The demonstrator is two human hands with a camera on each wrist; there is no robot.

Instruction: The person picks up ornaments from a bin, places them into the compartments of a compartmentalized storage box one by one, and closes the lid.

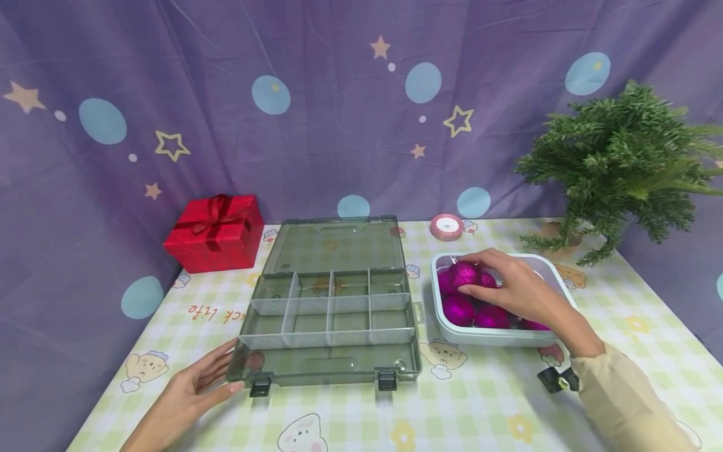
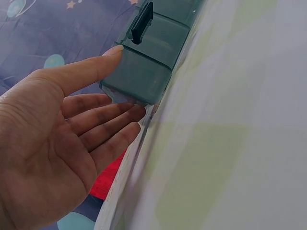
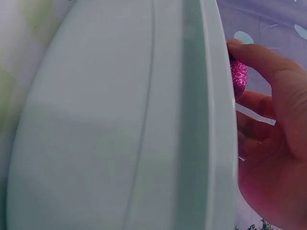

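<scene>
My right hand [image 1: 511,285] reaches into a pale blue plastic tub [image 1: 480,338]. Its thumb and fingers pinch a glittery magenta Christmas bauble [image 1: 464,274], also visible past the tub wall in the right wrist view [image 3: 239,76]. More magenta baubles [image 1: 459,311] lie under it, some partly hidden by the hand. Left of the tub, a clear dark-green compartment box [image 1: 324,363] stands with its lid [image 1: 339,246] folded back; no contents show in its compartments. At its front left corner is my left hand [image 1: 189,392], fingers nearly straight along the side and thumb by the front edge [image 2: 72,134].
A red gift box [image 1: 217,235] with a bow sits at the back left. A pink ribbon roll [image 1: 447,227] lies behind the tub. At the right stands a small artificial fir tree [image 1: 627,163]. Two black latches [image 1: 386,380] hang from the compartment box's front.
</scene>
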